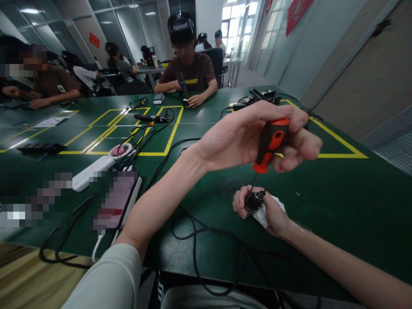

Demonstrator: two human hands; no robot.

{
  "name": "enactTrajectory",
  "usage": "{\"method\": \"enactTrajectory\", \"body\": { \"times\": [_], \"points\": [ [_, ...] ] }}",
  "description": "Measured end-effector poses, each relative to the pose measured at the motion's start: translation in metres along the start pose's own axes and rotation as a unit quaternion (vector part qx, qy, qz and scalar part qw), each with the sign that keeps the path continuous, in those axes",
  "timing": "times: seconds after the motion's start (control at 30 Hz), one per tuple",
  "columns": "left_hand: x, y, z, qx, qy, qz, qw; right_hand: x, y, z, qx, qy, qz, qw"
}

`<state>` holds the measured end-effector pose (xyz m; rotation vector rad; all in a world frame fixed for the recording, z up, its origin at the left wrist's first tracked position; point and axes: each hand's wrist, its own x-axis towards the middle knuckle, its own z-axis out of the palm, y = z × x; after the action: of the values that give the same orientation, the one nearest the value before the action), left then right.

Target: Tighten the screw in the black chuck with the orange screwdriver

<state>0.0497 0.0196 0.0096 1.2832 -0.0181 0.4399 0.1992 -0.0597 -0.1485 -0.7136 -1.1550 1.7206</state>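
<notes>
In the head view my left hand point(244, 133) is raised over the table, its fingers curled around the red and black handle of a screwdriver point(270, 143). The thin shaft points down and its tip meets, or passes just behind, a black cylindrical part point(254, 201); which of the two I cannot tell. Lower down, my right hand point(273, 212) is closed around that part near the table top. A crumpled white piece point(260, 216), perhaps paper or plastic, shows against the right palm.
Black cables point(199, 229) loop across the green table point(322, 206). At left lie a phone point(120, 197) with a white cable, a white power strip point(93, 171) and a tape roll point(120, 150). Opposite sits a person point(196, 71) holding a dark tool; more cables point(257, 98) lie behind my left hand.
</notes>
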Motion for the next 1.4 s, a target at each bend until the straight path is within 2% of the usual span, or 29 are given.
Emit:
{"method": "enactTrajectory", "body": {
  "times": [0.17, 0.4, 0.7, 1.1, 1.2, 1.4],
  "points": [
    [-0.003, 0.002, 0.0, -0.006, 0.008, 0.026, 1.0, 0.0, -0.001, 0.001, -0.008, 0.005, -0.009, 1.0],
    [-0.003, 0.005, -0.001, -0.026, 0.016, -0.009, 1.0, -0.001, -0.003, 0.002, -0.002, 0.01, -0.003, 1.0],
    [-0.007, 0.006, -0.005, -0.047, -0.068, -0.034, 0.996, 0.0, 0.0, 0.0, 0.009, 0.0, -0.008, 1.0],
    [-0.006, 0.008, 0.003, 0.039, 0.009, -0.011, 0.999, 0.0, 0.001, -0.001, 0.013, -0.001, -0.011, 1.0],
    [-0.006, 0.007, -0.002, 0.041, -0.016, -0.001, 0.999, 0.0, 0.001, -0.001, 0.015, -0.003, -0.012, 1.0],
    [-0.006, 0.009, -0.011, -0.026, -0.087, -0.039, 0.995, 0.001, 0.005, -0.004, 0.019, -0.006, -0.021, 1.0]
  ]
}}
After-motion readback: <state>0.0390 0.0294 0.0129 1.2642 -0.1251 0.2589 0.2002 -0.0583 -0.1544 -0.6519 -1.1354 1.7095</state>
